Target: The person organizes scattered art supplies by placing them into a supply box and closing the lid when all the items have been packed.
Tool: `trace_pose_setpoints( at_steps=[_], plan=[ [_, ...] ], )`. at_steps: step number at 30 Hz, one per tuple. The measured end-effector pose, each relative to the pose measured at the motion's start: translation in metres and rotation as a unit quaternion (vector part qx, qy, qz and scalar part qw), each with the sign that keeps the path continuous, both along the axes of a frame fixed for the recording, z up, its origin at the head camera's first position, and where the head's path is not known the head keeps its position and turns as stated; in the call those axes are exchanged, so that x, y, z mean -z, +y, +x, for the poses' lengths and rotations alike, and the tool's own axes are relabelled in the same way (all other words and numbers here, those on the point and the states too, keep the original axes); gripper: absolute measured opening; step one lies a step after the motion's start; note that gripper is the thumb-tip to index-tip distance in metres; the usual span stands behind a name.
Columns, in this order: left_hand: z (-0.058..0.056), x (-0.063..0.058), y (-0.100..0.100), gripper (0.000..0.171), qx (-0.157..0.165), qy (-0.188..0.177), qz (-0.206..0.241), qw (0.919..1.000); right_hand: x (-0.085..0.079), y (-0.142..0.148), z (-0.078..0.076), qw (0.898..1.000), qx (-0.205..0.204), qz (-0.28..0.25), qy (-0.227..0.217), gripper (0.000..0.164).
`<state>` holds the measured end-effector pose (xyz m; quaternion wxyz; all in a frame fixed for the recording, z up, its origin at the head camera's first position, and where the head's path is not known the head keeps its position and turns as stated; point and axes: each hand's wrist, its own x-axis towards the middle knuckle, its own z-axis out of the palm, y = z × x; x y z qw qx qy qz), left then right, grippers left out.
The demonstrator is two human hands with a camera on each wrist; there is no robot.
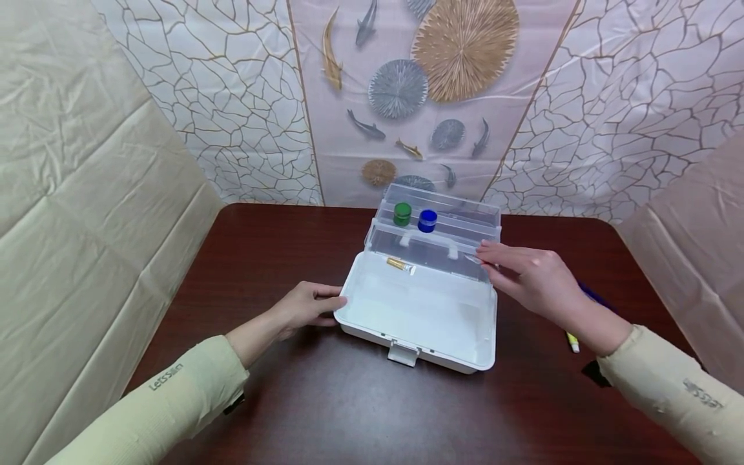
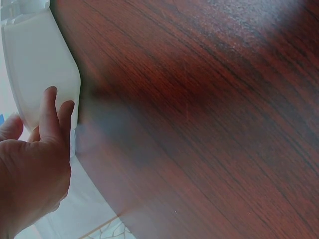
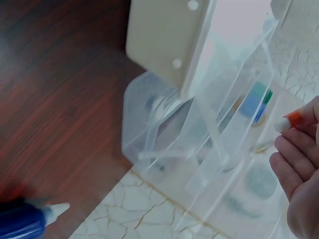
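Head cam bright w/ glare on tabletop (image 1: pixel 372 413) nr front; wrist cams dimmer, hazy

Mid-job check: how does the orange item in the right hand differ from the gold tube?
The right hand pinches the orange item; the gold tube lies untouched near the white box's back edge. In the head view, the orange item is farther right, the gold tube farther left. Colours differ: orange on the item, gold on the tube. Both show a pale end.
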<state>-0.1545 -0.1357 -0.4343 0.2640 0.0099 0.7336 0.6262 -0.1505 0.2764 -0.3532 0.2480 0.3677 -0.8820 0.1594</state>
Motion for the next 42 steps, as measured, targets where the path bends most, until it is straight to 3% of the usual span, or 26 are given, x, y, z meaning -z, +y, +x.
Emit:
trace_pose_setpoints(
  at_steps=[8, 19, 24, 30, 38, 42],
  plan=[
    [-0.001, 0.003, 0.000, 0.043, 0.000, -0.001, 0.002, 1.0000, 0.005, -0.027, -0.007, 0.998, -0.052, 0.020, -0.009, 0.029],
    [-0.002, 0.003, -0.001, 0.044, -0.001, 0.000, 0.005, 1.0000, 0.016, -0.056, -0.012, 0.992, -0.062, 0.110, -0.022, 0.015],
    [-0.001, 0.003, -0.001, 0.044, -0.001, -0.001, 0.003, 1.0000, 0.018, -0.064, -0.015, 0.987, -0.057, 0.141, -0.050, 0.010],
    [-0.001, 0.003, -0.001, 0.044, 0.001, 0.000, 0.004, 1.0000, 0.022, -0.069, -0.020, 0.985, -0.041, 0.141, -0.091, 0.015],
    [-0.002, 0.003, -0.001, 0.043, 0.003, 0.001, 0.004, 1.0000, 0.026, -0.071, -0.025, 0.983, -0.027, 0.171, -0.066, 0.015],
    [-0.001, 0.002, -0.001, 0.043, 0.004, 0.000, 0.002, 1.0000, 0.026, -0.071, -0.027, 0.981, -0.023, 0.173, -0.081, 0.014]
  ],
)
